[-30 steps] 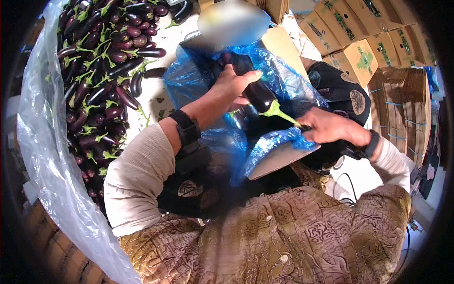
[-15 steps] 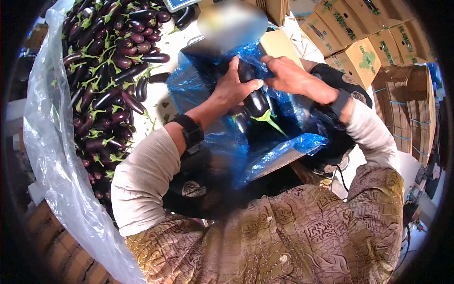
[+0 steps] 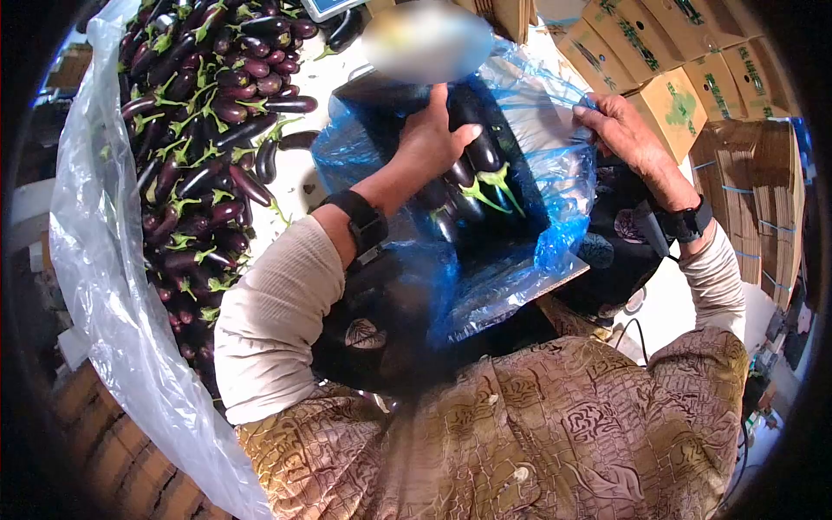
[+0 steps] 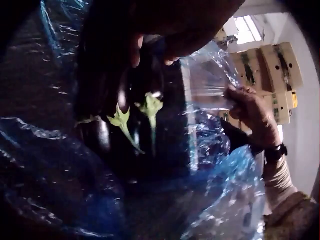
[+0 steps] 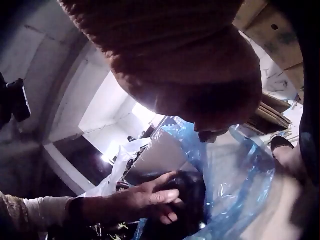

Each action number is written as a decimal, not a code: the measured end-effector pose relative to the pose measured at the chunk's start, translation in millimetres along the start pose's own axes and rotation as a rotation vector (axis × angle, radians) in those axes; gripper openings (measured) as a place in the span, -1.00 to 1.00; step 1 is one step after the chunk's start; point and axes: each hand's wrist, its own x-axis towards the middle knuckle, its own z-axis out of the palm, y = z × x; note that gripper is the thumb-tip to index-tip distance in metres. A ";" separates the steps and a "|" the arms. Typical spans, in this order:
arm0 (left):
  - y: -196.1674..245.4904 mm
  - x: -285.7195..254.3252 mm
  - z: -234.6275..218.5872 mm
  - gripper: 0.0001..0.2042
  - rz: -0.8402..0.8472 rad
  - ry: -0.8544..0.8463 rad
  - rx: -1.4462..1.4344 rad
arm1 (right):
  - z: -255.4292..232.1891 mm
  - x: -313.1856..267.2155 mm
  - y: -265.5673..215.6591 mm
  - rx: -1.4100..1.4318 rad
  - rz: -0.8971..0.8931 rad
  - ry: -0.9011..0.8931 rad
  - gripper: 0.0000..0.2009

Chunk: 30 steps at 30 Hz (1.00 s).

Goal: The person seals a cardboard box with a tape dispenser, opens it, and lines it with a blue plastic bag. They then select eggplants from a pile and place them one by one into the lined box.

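Note:
A cardboard box lined with a blue plastic bag sits at the person's lap. Several dark eggplants lie side by side inside, their green stems toward the body. My left hand rests over the eggplants in the box, thumb out to the right; its lower fingers are hidden in the head view. To the right, my right hand pinches the edge of the plastic bag and holds it stretched outward from the box.
A large heap of eggplants covers the left side, bordered by a clear plastic sheet. Printed cartons stand at the back right, above bundled flat cardboard. A scale's edge shows at the top.
The eggplant both hands held, the right one by its stem, now lies in the box beside others. My right hand has left it and moved right, pulling the bag's edge outward.

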 end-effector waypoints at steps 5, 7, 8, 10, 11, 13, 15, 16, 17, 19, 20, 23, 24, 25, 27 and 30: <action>-6.5 -18.6 12.3 -0.24 0.489 -0.006 0.611 | -8.7 3.5 6.3 -0.049 0.066 -0.023 -0.75; -12.7 -21.1 12.4 -0.28 0.447 -0.046 0.591 | -5.6 4.5 11.8 -0.264 -0.063 0.092 -0.77; -19.7 -13.6 9.7 -0.29 0.445 -0.056 0.684 | -3.1 3.3 9.9 -0.263 -0.073 0.081 -0.77; -21.7 -3.2 0.5 -0.31 0.410 -0.137 0.691 | -0.6 -8.3 -0.8 -0.451 -0.385 0.408 -0.78; -19.6 -3.2 -2.0 -0.31 0.407 -0.134 0.691 | -1.7 -17.3 -10.9 -0.452 -0.388 0.406 -0.78; -10.3 -6.6 -9.8 -0.40 0.467 0.064 0.564 | 0.2 -35.0 -38.2 -0.377 -0.491 0.294 -0.73; 0.4 -0.7 -33.8 -0.52 0.424 -0.001 0.501 | 12.7 -45.8 -43.7 -0.556 -0.742 0.397 -0.70; -1.6 -4.2 -45.2 -0.56 0.503 0.252 0.429 | 19.0 -48.8 -45.9 -0.595 -0.721 0.369 -0.66; -2.5 -8.3 -55.0 -0.60 0.576 0.506 0.351 | 22.2 -44.8 -40.5 -0.593 -0.721 0.367 -0.66; 0.6 -34.6 -66.1 -0.57 0.415 0.531 0.359 | 33.6 -23.6 -18.7 -0.592 -0.576 0.218 -0.53; 0.5 -48.2 -70.8 -0.53 0.256 0.554 0.359 | 42.7 -10.7 -2.0 -0.636 -0.544 0.234 -0.35; -39.9 -71.2 -66.7 -0.46 0.157 0.649 0.410 | 58.8 11.4 19.9 -0.512 -0.295 0.120 -0.19; -48.4 -79.4 -69.6 -0.40 0.075 0.665 0.535 | 62.1 17.1 25.8 -0.515 -0.298 0.112 -0.19; -63.7 -85.9 -74.7 -0.40 0.066 0.665 0.535 | 65.8 21.4 30.6 -0.412 -0.197 0.105 -0.19; -79.2 -94.5 -87.4 -0.36 -0.482 0.155 -0.411 | 71.5 33.3 35.7 -0.311 -0.105 0.097 -0.20; -74.4 -103.0 -75.0 -0.51 -0.463 -0.098 -0.875 | 74.3 46.8 35.5 0.141 -0.188 -0.126 -0.28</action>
